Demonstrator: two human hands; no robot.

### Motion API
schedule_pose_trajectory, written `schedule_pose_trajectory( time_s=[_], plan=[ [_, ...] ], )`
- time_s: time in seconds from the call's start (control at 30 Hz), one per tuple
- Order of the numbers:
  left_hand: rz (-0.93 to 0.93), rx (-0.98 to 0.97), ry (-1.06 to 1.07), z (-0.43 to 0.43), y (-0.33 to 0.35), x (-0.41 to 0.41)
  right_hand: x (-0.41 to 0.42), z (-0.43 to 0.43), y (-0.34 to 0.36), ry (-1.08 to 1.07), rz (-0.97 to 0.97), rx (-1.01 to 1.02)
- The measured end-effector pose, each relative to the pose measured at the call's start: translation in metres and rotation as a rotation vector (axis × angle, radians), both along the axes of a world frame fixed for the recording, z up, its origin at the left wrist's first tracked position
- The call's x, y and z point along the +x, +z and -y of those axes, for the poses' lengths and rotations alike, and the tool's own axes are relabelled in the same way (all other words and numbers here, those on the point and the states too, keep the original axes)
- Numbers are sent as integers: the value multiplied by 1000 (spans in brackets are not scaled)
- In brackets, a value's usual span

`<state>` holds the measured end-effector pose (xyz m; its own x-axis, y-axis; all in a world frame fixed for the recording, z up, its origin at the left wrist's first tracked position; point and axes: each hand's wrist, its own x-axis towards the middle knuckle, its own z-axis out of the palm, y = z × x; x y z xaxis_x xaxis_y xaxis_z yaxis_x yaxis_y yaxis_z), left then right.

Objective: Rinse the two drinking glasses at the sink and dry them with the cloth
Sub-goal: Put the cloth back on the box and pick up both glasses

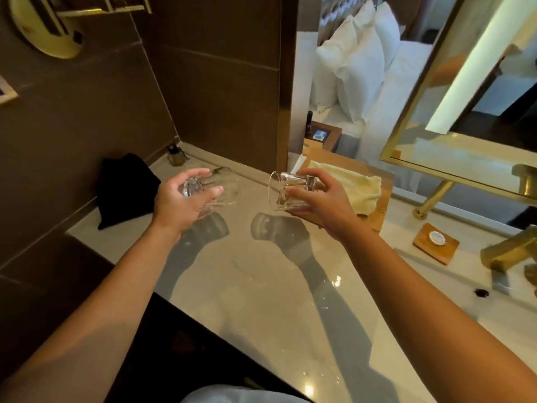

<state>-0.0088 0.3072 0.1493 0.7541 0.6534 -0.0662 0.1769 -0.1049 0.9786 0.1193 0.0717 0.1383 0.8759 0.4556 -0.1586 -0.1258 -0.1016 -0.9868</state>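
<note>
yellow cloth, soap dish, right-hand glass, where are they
yellow cloth [356,189]: head view, middle of its folds
soap dish [446,253]: head view, bare wood by a corner
right-hand glass [278,190]: head view, clear side wall

My left hand [180,200] grips a clear glass tumbler [225,186] tipped sideways, well left of the pale yellow folded cloth [359,189]. My right hand [319,200] grips the second clear tumbler [286,187], also tipped, just left of that cloth.

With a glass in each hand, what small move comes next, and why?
Probably swing both toward the faucet: left hand and right hand hold the left glass and right glass over the counter; the yellow cloth lies untouched.
</note>
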Motion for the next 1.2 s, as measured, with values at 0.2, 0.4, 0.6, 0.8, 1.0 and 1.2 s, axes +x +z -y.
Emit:
schedule_pose_trajectory(
  time_s=[0.2,0.4,0.6,0.8,1.0,1.2],
  plan=[
    [-114,470,-219,-104,1,52,42,-98,-14,79,330,-285],
    [-267,628,-480,-210,3,116,86,-195,-15,208,585,-657],
    [-380,749,-690,-271,-22,171,112,-264,-23,346,629,-940],
    [-413,839,-785,-296,-54,208,109,-290,-49,371,552,-1067],
    [-485,855,-851,-310,-77,226,102,-306,-73,372,481,-1151],
    [-522,854,-887,-310,-90,233,101,-312,-84,391,428,-1211]
  ],
)
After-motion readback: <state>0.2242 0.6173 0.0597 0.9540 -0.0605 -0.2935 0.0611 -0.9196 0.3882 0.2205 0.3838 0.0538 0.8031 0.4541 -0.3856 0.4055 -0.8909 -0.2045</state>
